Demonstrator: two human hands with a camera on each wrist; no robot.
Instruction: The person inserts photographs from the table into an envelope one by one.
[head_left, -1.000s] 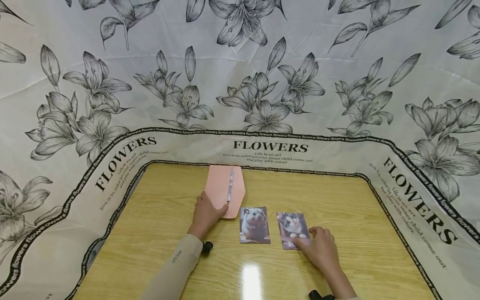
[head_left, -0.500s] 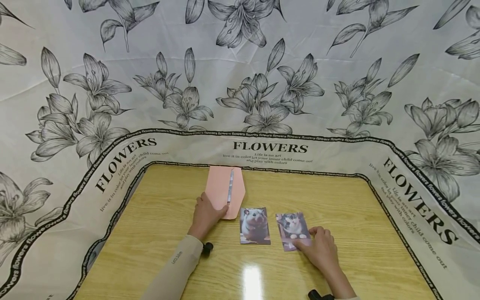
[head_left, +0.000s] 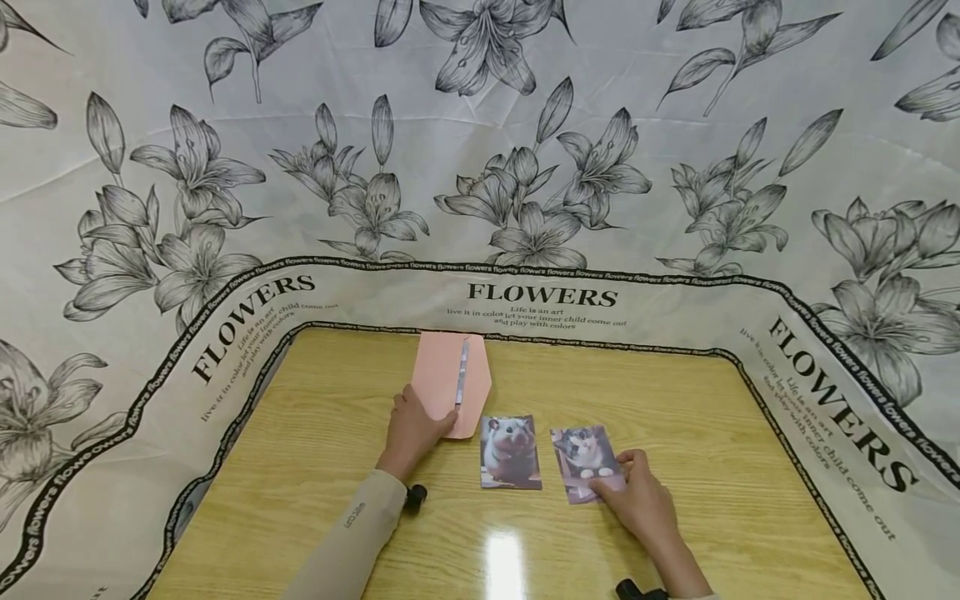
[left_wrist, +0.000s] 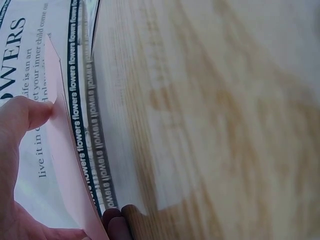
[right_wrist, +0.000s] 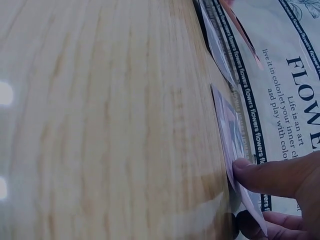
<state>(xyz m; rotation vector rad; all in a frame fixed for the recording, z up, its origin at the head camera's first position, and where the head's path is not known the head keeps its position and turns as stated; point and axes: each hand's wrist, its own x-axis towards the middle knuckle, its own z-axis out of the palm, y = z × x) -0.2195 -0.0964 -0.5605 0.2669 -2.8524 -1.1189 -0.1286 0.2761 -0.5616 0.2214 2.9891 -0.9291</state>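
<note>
The wooden table is enclosed at nine, twelve and three o'clock by a white cloth printed with flowers; at six o'clock, a reflection is seen. Near eleven o'clock, the pink envelope is pinched by the left hand; at three o'clock, the cat card is pinched by the right hand. Between them, the hamster card is laid.

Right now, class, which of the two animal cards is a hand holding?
The cat card, farther right: the right hand pinches its lower right part. The card with the hamster-like animal lies on the table, untouched.
</note>
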